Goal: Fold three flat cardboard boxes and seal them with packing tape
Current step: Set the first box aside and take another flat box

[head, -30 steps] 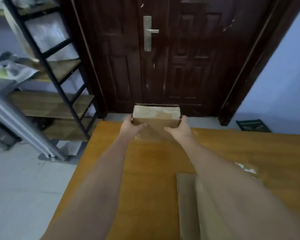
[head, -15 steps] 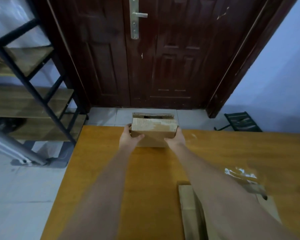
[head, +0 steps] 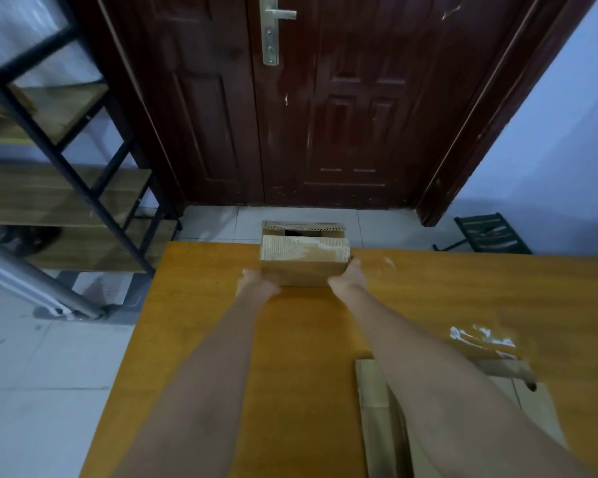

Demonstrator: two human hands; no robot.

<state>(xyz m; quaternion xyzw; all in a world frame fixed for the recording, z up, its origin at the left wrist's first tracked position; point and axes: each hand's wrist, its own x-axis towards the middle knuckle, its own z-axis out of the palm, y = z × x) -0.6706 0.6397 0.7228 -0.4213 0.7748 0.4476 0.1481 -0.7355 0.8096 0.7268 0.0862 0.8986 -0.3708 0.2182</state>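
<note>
A folded brown cardboard box (head: 304,262) stands at the far edge of the orange wooden table (head: 194,339), its ragged top flaps partly open at the back. My right hand (head: 347,279) holds its right side, fingers up along the side wall and thumb on the front. Blurred, my left hand (head: 256,286) sits at the box's near left corner with loose fingers, barely touching it. Flat cardboard (head: 377,408) lies at the near right, partly hidden under my right forearm. Beside it is something shiny and clear (head: 480,336), tape or plastic.
A dark red door (head: 325,115) stands just beyond the table. A black metal rack with wooden shelves (head: 83,201) is at the left. A small dark stool (head: 491,234) sits on the tiled floor at the right.
The box came down from mid-air onto the table's far edge. My left hand slipped back from the box's left side toward me. The view tilted down.
</note>
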